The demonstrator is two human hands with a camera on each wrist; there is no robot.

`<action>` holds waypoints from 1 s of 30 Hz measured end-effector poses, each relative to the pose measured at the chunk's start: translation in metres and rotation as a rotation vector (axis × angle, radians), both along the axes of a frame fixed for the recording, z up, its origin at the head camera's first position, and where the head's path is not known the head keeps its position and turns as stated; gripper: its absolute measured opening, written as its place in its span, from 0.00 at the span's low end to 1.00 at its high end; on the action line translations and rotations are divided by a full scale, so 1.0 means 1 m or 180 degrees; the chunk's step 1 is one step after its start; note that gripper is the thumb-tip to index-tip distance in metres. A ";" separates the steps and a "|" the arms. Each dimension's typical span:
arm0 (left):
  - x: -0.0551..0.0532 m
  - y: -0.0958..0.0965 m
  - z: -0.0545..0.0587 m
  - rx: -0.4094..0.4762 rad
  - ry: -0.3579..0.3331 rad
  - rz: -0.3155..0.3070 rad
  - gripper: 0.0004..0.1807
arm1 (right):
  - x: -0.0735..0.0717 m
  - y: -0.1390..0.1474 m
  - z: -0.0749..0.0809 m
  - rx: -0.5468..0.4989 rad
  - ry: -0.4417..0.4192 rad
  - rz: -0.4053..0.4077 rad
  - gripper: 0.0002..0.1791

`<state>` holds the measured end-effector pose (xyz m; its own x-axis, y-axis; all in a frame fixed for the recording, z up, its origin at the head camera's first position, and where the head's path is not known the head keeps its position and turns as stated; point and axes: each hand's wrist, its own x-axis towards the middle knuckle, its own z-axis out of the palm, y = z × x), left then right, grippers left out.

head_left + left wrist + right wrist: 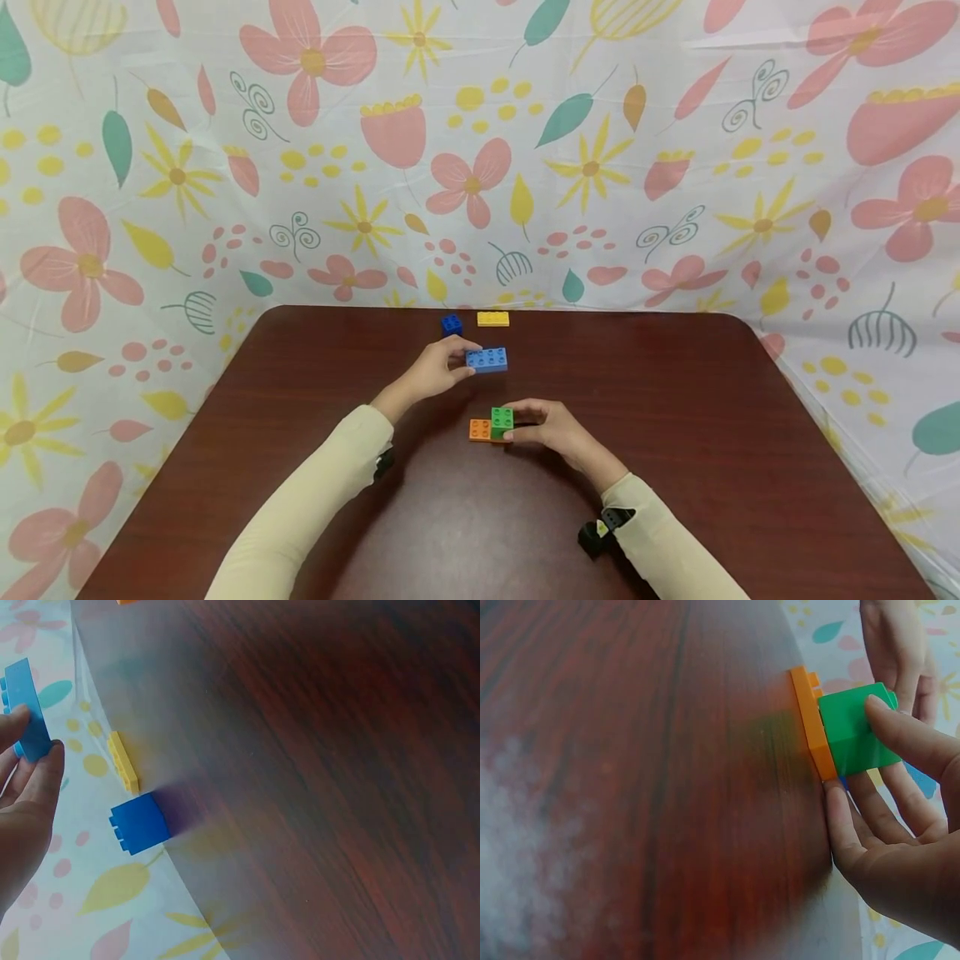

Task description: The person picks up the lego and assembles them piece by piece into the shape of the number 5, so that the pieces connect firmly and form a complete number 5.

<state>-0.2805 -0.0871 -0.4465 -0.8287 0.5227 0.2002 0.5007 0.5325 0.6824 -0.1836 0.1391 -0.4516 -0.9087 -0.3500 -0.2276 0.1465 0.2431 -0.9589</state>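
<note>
- Left hand (433, 368) pinches one light blue brick (487, 360) by its left end; eight round studs on top, smooth plastic-looking sides.
- Right hand (558, 429) pinches one chunky green block (502, 421) from the right, four studs up top.
- That green one sits on the right end of one thin orange plate (480, 430), four bare studs showing left.
- Two more by the far edge of the glossy wood-grain table (675, 400): blocky dark blue brick (452, 325) left, flat yellow brick (493, 318) right.

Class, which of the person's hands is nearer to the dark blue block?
Left. The left hand is just on the person's side of the dark blue block; the right hand, holding the green block, is nearer the person and farther right.
</note>
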 end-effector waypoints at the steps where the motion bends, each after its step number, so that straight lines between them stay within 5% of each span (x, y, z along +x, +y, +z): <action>1: 0.001 -0.001 0.000 0.0011 0.0002 -0.0021 0.19 | -0.001 0.000 -0.001 -0.0013 0.0000 0.0003 0.24; 12: 0.023 -0.005 0.008 0.0088 -0.0104 -0.0222 0.19 | -0.013 0.003 -0.028 0.0011 0.0030 -0.0106 0.24; 30: 0.045 -0.009 0.006 0.0211 -0.0064 -0.0516 0.19 | -0.012 0.003 -0.029 0.0094 0.0027 -0.0170 0.27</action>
<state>-0.2358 -0.0963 -0.4404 -0.7389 0.6359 0.2228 0.5622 0.3995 0.7241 -0.1958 0.1423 -0.4810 -0.9278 -0.2943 -0.2292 0.1519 0.2632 -0.9527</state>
